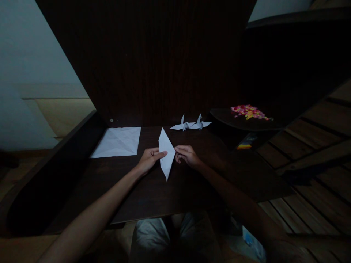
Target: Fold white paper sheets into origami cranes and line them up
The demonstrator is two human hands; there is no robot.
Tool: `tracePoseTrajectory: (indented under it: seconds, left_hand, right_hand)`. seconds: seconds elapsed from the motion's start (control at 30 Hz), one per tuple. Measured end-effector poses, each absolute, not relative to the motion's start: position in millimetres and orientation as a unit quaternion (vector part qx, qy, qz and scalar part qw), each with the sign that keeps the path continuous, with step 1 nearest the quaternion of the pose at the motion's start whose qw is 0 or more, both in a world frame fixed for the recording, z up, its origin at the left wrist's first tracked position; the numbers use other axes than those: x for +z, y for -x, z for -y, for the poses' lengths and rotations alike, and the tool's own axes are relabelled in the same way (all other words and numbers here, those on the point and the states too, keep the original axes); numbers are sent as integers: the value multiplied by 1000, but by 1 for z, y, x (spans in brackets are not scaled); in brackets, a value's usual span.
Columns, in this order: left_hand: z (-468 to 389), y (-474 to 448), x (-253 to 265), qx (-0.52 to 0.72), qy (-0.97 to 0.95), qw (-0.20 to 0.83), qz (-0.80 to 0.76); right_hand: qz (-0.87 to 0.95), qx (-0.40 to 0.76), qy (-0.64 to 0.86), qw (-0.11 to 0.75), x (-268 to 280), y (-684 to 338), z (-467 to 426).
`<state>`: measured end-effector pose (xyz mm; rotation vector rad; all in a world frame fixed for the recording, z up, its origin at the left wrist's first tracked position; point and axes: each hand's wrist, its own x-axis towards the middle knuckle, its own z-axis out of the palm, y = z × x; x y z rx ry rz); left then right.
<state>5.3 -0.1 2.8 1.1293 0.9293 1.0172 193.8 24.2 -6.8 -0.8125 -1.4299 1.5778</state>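
Between my hands is a folded piece of white paper (168, 153), a long pointed shape held up over the dark desk. My left hand (150, 157) is closed on its left edge, the thumb lying across the front. At the right corner, the fingertips of my right hand (188, 155) pinch the paper. Behind it on the desk stand two white paper cranes (201, 125), side by side with their tips close together. A creased white sheet (117, 141) lies flat to the left.
Raised sides and a tall back panel (164, 65) enclose the dark desk (137, 201). On a rounded shelf (225, 118) at the right lies a heap of small pink, red and yellow pieces (249, 111). Slatted wood (323, 146) shows beyond. My knees are below the front edge.
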Motion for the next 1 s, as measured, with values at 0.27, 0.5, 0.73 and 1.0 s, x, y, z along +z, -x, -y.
tracePoseTrajectory:
  seconds: [0.27, 0.5, 0.73, 1.0]
  left_hand:
    - [1, -6, 4, 443, -497, 621, -414]
    - [5, -9, 6, 407, -547, 613, -399]
    - [6, -9, 7, 386, -569, 632, -357]
    - [7, -8, 5, 363, -579, 635, -361]
  right_hand:
    - [620, 576, 345, 406, -4, -192, -23]
    - [627, 564, 366, 394, -7, -187, -23]
    - [634, 552, 373, 391, -8, -187, -22]
    - [641, 555, 367, 382, -3, -184, -19]
